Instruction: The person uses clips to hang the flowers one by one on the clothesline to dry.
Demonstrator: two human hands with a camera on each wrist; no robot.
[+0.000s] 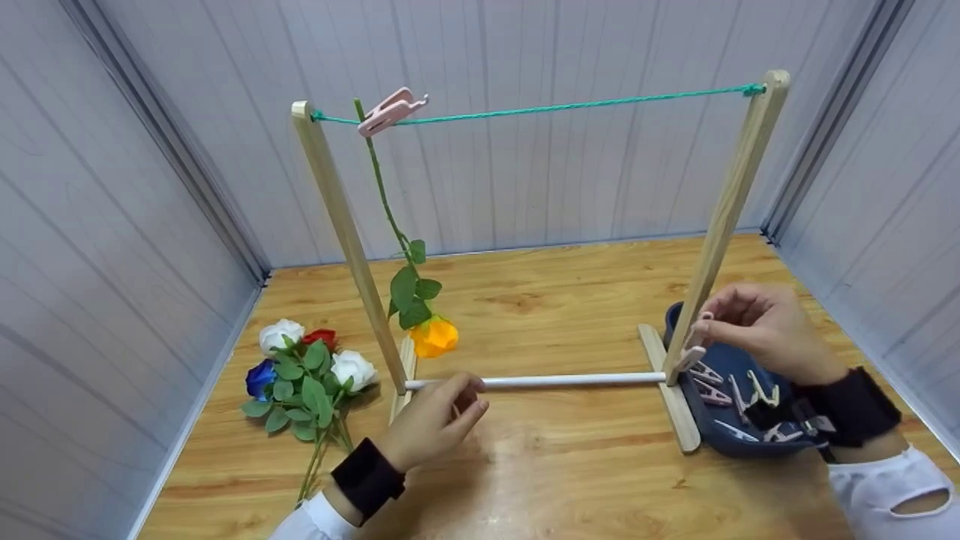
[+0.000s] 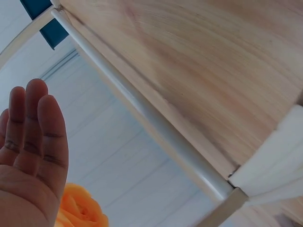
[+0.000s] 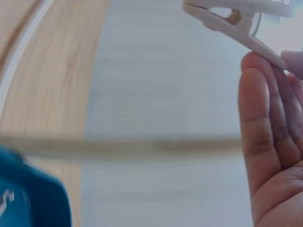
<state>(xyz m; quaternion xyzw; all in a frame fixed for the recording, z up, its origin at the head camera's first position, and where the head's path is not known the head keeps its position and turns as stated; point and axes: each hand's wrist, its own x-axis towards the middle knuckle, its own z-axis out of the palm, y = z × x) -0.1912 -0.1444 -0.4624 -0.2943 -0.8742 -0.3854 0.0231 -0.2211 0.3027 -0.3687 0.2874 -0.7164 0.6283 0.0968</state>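
My right hand [image 1: 772, 334] pinches a pale pink clothespin [image 1: 691, 357] between thumb and fingers, close to the right post of a wooden stand. In the right wrist view this clothespin [image 3: 227, 21] angles away from the fingertips. My left hand [image 1: 442, 421] holds nothing; its fingers are loosely bent in front of the stand's white rod [image 1: 570, 380], overlapping it in the head view. An orange rose [image 1: 433, 337] hangs head down from the green cord [image 1: 555, 109], its stem gripped by another pink clothespin [image 1: 388, 112].
Several artificial roses [image 1: 311, 382], white, red and blue, lie on the table left of the stand. A dark blue bin [image 1: 757, 448] with several clothespins sits at the right post [image 1: 731, 202]. The left post [image 1: 337, 217] stands between the loose roses and the hanging one.
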